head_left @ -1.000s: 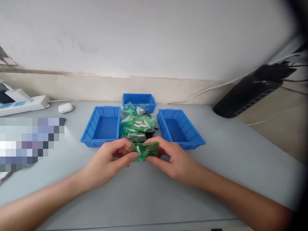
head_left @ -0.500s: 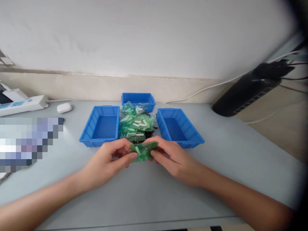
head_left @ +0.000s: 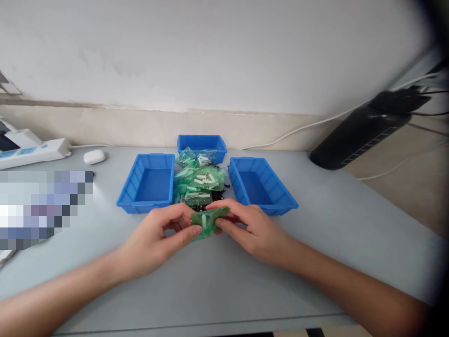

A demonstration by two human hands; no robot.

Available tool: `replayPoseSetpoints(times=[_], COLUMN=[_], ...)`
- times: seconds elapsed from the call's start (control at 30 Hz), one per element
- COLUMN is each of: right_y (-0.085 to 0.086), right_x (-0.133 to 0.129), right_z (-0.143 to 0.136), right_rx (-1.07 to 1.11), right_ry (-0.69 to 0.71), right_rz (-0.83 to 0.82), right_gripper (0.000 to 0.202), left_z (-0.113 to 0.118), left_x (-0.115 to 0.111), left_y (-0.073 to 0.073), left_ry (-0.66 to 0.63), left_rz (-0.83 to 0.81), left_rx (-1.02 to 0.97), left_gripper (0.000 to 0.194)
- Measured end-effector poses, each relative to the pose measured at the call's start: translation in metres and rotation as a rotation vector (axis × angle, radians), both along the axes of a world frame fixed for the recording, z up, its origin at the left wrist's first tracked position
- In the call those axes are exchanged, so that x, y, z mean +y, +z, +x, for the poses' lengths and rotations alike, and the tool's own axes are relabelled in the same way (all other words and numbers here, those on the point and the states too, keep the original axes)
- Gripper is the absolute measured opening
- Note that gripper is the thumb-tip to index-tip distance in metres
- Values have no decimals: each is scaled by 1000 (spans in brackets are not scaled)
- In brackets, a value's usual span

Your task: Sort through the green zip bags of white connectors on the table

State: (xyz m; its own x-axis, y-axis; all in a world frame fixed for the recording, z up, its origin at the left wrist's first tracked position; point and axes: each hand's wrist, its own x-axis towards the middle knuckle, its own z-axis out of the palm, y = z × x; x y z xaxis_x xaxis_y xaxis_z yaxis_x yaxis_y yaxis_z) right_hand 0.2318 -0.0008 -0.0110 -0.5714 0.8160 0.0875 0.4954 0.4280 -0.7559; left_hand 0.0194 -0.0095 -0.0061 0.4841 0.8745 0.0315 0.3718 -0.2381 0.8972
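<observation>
Between my two hands, above the grey table, is a small green plastic bag with a pale plug-like piece inside. My left hand pinches its left side between thumb and fingers. On the other side, my right hand grips the bag with thumb and index finger. Just behind it lies a heap of similar green bags containing pale plugs and screws. Small black pieces show at the heap's right edge. My fingers partly hide the held bag and the front of the heap.
Blue bins flank the heap: a left bin, a right bin and a back bin. A white case and a power strip are at left. A black cylindrical object leans at right, near a white cable.
My right fingers have shifted slightly left along the bag. The bag is more bunched, and the pale piece inside now stands more upright.
</observation>
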Motion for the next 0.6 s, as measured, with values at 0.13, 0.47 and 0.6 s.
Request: replayPoseSetpoints(times=[0.13,0.47,0.6], right_y=[1,8,10], right_x=[0,-2,-5], right_z=[0,0,0], right_rx=[-27,69,107], right_ry=[-7,54,38], right_rz=[-28,-179,-228], right_gripper=[23,11,10], left_z=[0,3,1], left_x=[-1,-2,-3], left_y=[0,0,-1], left_ry=[-6,-15,-23], left_rz=[-6,-4,1], left_rx=[1,6,7], left_gripper=[17,17,17])
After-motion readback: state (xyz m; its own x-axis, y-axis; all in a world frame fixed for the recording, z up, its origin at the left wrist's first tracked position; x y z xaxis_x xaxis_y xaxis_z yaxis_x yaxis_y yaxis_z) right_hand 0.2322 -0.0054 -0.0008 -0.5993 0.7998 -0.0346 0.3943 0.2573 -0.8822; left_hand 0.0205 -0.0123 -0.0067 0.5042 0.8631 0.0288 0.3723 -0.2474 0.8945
